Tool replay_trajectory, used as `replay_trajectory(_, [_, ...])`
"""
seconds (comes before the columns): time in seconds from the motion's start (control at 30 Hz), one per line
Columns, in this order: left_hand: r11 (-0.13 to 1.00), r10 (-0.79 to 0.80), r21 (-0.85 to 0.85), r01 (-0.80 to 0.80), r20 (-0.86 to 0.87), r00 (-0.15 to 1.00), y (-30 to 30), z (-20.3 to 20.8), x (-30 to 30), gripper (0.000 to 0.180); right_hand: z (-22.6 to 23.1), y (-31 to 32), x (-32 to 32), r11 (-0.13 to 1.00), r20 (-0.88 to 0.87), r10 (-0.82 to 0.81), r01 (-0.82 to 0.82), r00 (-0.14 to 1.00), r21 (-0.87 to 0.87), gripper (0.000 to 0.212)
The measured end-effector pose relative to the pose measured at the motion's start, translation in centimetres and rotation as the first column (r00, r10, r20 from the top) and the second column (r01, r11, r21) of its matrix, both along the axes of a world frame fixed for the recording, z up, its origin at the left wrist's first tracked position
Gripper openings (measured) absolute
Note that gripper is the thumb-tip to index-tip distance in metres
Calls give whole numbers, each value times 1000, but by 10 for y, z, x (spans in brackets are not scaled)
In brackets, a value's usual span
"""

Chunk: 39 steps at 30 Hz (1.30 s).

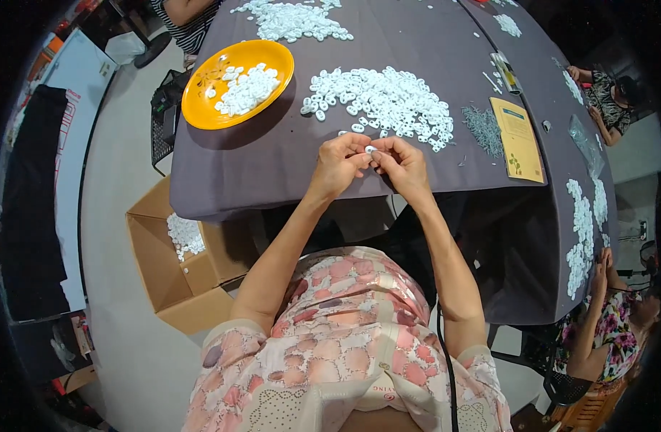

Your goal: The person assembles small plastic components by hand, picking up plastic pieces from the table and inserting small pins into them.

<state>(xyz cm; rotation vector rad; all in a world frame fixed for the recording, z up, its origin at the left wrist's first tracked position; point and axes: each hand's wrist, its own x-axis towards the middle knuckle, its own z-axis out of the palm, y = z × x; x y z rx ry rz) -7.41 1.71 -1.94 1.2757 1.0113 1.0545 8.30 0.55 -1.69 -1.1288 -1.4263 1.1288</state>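
Note:
Both my hands meet just above the near edge of the table, fingertips pinched together around one small white oval plastic piece (371,150). My left hand (337,164) grips it from the left side, and my right hand (402,164) closes on it from the right, thumb over its face. Right beyond my fingers spreads a pile of similar white plastic pieces (391,101), each with holes in it. To the right of that pile lies a heap of small thin grey pins (481,129). Whether a pin is between my fingers is too small to make out.
An orange bowl (193,108) holding white pieces sits at the table's left. Below the left corner stands an open cardboard box (154,252) with more pieces inside. A yellow booklet (519,140) lies right of the pins. Other people sit around the grey-covered table (237,173).

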Motion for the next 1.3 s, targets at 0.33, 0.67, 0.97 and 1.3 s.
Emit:
replay_trajectory(0.33, [996,82,40,-84,61,995,2,-9,4,21,1,0,-1,998,-113,-26,19,993,-62,11])
replay_trajectory(0.67, [997,58,50,-61,52,997,1,-8,1,19,-2,-2,-1,998,39,-68,68,997,-13,13])
replay_trajectory(0.97, [984,74,169,-56,-98,992,-3,-2,1,13,6,-6,-2,977,268,-129,77,955,198,12])
replay_trajectory(1.3, [877,167,480,-5,-295,941,-5,-5,3,12,4,-9,1,907,374,-166,-8,912,420,14])
